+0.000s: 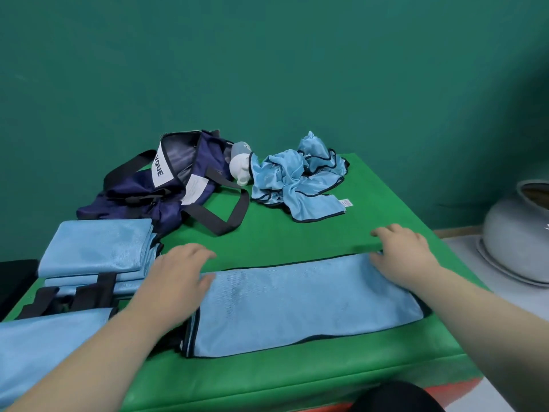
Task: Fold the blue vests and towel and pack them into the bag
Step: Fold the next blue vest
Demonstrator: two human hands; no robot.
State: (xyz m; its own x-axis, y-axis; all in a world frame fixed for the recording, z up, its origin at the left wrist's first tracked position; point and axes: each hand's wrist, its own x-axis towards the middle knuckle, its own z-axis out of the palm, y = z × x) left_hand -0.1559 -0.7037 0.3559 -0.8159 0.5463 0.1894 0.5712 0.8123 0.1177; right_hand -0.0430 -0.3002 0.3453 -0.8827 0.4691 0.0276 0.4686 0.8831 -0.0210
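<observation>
While pressing down on the long folded vest [309, 304], lying flat in front of the bag [166, 185] on the green table [297, 233], showing both grips spread and pinching nothing. Resting the left hand [178, 275] on the vest's end nearer the bag, fingers straight, tips reaching over the far edge onto the table. Laying the right hand [401, 257] on the far corner at the end further from the bag, fingers straight too, tips just past the dark trim.

Now glancing at the bag itself: lying navy and slumped, mouth gaping, black handles splayed forward. Spotting a stack of folded vests [95, 251] just in front of the bag, touching its near side. Catching black straps [98, 289] lying across the near side of that stack. Noting a flat blue cloth [44, 346] further in front of the bag still, passing under the left forearm. Picking out a crumpled vest [300, 179] heaped just right of the bag, with a white bottle-like thing [240, 169] wedged between the two. Seeing a grey pot [517, 233] well right of the bag, off the table.
</observation>
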